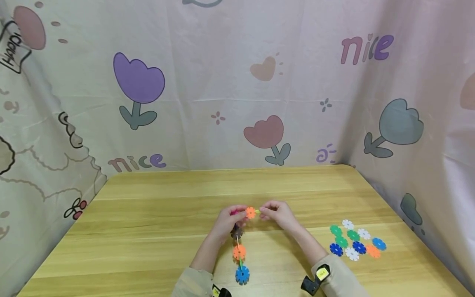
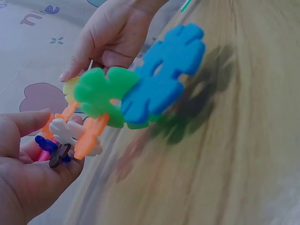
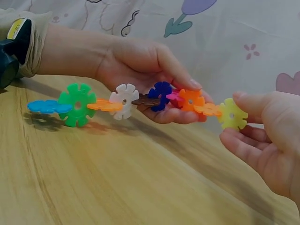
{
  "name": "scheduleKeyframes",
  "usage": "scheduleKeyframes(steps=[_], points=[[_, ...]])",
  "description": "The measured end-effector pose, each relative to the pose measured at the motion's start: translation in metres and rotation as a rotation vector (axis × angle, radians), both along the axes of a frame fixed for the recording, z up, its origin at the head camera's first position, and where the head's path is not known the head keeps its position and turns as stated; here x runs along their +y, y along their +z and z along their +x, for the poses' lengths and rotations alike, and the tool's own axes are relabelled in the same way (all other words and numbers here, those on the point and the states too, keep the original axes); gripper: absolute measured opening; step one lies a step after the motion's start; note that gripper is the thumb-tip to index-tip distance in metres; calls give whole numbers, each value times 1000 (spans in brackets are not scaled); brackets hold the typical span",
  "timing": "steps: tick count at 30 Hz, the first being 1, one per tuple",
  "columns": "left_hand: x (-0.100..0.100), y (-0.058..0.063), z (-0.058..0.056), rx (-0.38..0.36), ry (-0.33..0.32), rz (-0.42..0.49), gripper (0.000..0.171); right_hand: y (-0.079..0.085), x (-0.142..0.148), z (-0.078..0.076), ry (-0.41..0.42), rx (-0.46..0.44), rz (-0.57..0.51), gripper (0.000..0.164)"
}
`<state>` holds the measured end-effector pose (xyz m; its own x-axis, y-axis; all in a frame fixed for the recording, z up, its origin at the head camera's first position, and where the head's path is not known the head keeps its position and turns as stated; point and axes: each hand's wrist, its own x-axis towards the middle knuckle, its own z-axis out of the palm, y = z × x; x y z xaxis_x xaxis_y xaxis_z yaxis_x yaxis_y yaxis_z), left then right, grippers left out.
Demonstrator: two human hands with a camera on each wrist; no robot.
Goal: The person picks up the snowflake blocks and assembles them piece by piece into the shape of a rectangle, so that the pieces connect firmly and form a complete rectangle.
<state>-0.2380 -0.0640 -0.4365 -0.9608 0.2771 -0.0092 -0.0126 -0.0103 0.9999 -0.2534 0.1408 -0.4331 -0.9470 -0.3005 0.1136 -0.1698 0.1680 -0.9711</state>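
A chain of slotted plastic snowflake discs hangs between my hands, each disc slotted crosswise into its neighbour. Its blue end disc (image 1: 242, 275) lies nearest me, followed by a green disc (image 3: 76, 105), an orange one, a white disc (image 3: 124, 101), a brown one and a dark blue disc (image 3: 160, 95). My left hand (image 1: 224, 222) grips the chain near its far end, thumb at an orange disc (image 3: 191, 101) beside a pink one. Between thumb and fingers, my right hand (image 1: 279, 214) pinches the yellow disc (image 3: 233, 115) at the far end, which meets another orange disc (image 3: 208, 109).
On the right of the wooden table (image 1: 148, 222) lies a loose group of discs: green (image 1: 335, 230), white (image 1: 352, 254), dark blue (image 1: 359, 247), blue (image 1: 379, 243) and orange (image 1: 372, 251). A printed curtain (image 1: 208, 82) stands behind and beside the table.
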Motion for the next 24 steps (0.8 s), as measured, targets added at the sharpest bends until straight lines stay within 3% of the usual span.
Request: scheduleKeyframes(steps=[7, 24], points=[[0, 3, -1, -12, 5, 26, 31, 0, -3, 0, -6, -35, -53, 22], [-1, 6, -3, -16, -54, 74, 31, 5, -7, 2, -32, -60, -116, 20]])
